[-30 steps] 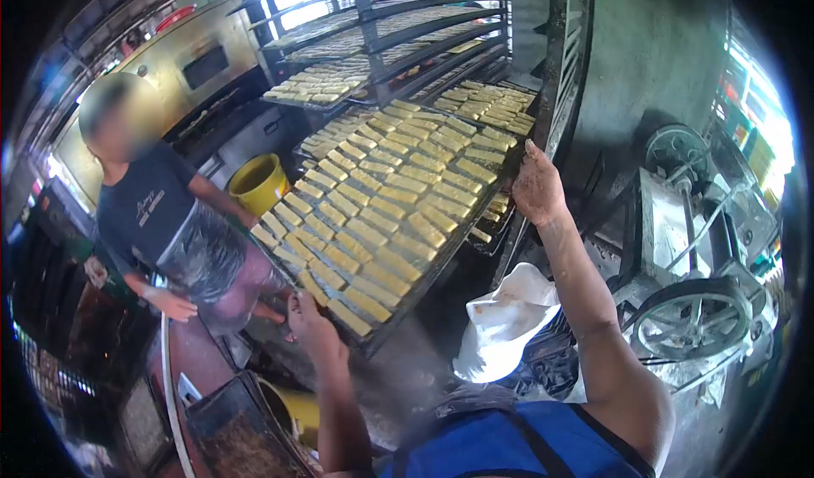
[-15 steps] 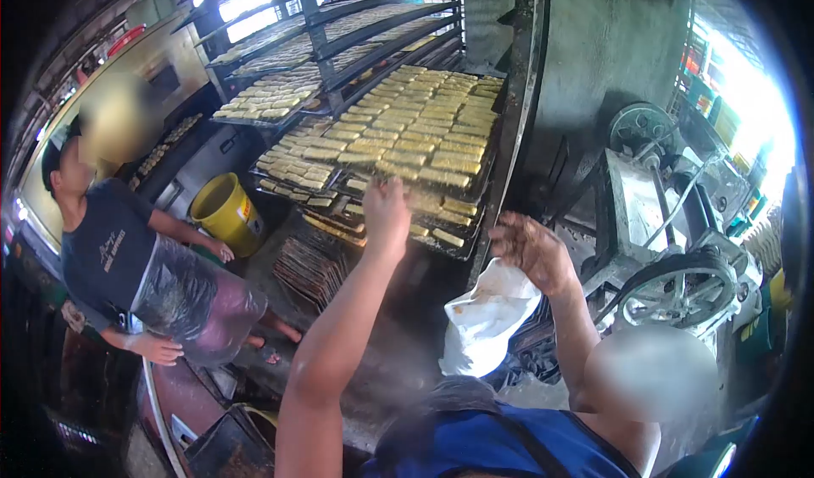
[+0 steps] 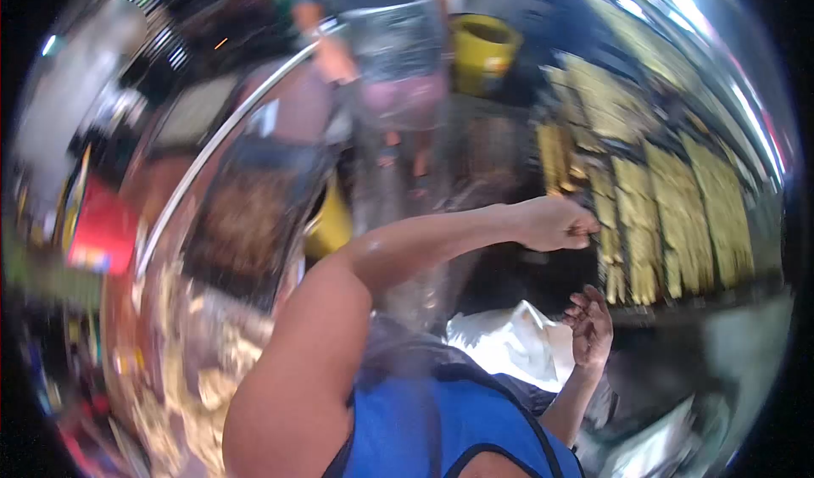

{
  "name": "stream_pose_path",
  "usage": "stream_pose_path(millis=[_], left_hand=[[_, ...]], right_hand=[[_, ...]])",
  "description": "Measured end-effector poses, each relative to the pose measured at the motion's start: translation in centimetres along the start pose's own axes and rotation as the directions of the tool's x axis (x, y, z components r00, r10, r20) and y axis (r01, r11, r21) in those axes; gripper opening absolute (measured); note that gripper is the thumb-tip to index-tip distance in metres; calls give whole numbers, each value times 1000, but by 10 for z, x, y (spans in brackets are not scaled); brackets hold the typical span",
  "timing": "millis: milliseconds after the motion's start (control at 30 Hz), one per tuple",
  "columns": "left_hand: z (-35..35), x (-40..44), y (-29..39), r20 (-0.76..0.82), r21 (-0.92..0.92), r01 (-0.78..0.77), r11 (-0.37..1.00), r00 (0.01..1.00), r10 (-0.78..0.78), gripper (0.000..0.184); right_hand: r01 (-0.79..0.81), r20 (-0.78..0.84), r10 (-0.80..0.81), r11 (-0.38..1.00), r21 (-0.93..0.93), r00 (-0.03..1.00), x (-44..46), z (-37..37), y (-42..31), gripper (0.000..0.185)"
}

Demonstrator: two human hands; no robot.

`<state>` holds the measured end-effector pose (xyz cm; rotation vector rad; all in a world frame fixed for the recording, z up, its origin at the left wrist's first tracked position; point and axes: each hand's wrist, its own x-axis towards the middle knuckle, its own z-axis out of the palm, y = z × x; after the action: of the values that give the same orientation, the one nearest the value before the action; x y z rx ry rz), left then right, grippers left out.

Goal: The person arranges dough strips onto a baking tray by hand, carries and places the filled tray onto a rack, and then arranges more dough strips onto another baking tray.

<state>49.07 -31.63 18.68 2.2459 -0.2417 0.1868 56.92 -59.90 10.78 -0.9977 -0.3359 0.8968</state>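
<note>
My left hand (image 3: 560,223) reaches across to the right, its fingers curled into a fist beside the near trays. Whatever it may hold is hidden. My right hand (image 3: 589,321) is raised lower down, its dark-smudged fingers bent but apart, with nothing visible in it. Just beyond the left fist lie rows of yellow pastry strips (image 3: 678,223) on dark trays, blurred by motion. A white sack (image 3: 513,338), crumpled at the top, is between my body and the right hand.
A co-worker in a plastic apron (image 3: 394,50) stands ahead, near a yellow bucket (image 3: 483,54). To the left are a curved metal rail (image 3: 229,147), a dark tray of brown material (image 3: 246,215) and a red container (image 3: 103,228). Another person (image 3: 76,122) is at far left.
My view has swung left, so the trays now appear at the right and the worktable shows at left. The left hand has closed tighter; the right hand's fingers are more bent.
</note>
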Motion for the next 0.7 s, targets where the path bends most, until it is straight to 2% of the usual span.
stream_pose_path(millis=[67,133,200,233,267,300,333,400,433,467,500,567,600,633,700], left_hand=[[1,-95,-45,-222,-47,175,983,958,-181,44],[10,-195,-80,-469,-264,307,914,788,-400,47],[22,-286,-71,-680,-415,467,781,411,-607,48],[30,-322,-60,-717,-507,486,712,220,-661,46],[41,-363,-47,-717,-604,481,635,20,-697,44],[56,-397,-38,-732,-647,442,622,-131,-668,43],[72,-427,-32,-729,-680,394,618,-275,-627,42],[106,-486,-27,-646,-763,399,508,-478,-595,42],[121,-503,-16,-621,-783,401,476,-558,-551,43],[140,-527,-21,-552,-834,376,405,-604,-575,45],[154,-540,-19,-548,-836,369,407,-614,-568,45],[169,-552,-19,-582,-813,452,367,-646,-494,48],[132,-534,26,-419,-903,349,249,-599,-682,53],[119,-526,35,-413,-908,336,252,-610,-676,53],[111,-520,43,-277,-948,304,96,-634,-722,60]], right_hand=[[-96,113,94,995,12,989,31,17,13,43],[-128,57,141,974,-189,988,61,35,30,40],[-153,185,202,956,-249,962,104,50,55,38],[-165,256,241,945,-284,936,119,62,67,37],[-185,255,278,924,-334,926,127,101,78,36],[-202,284,312,912,-358,907,139,132,96,36],[-73,361,288,859,-507,887,152,164,114,36],[10,465,372,772,-635,803,176,233,148,39],[-57,479,467,757,-650,743,184,269,165,43],[-31,501,498,730,-682,708,193,302,184,43],[1,523,521,708,-707,674,204,332,204,43],[85,572,577,656,-750,583,236,384,245,44],[201,636,515,665,-720,574,263,404,275,46],[312,700,456,666,-678,550,293,424,305,47],[678,777,273,379,-629,567,328,468,351,53]])
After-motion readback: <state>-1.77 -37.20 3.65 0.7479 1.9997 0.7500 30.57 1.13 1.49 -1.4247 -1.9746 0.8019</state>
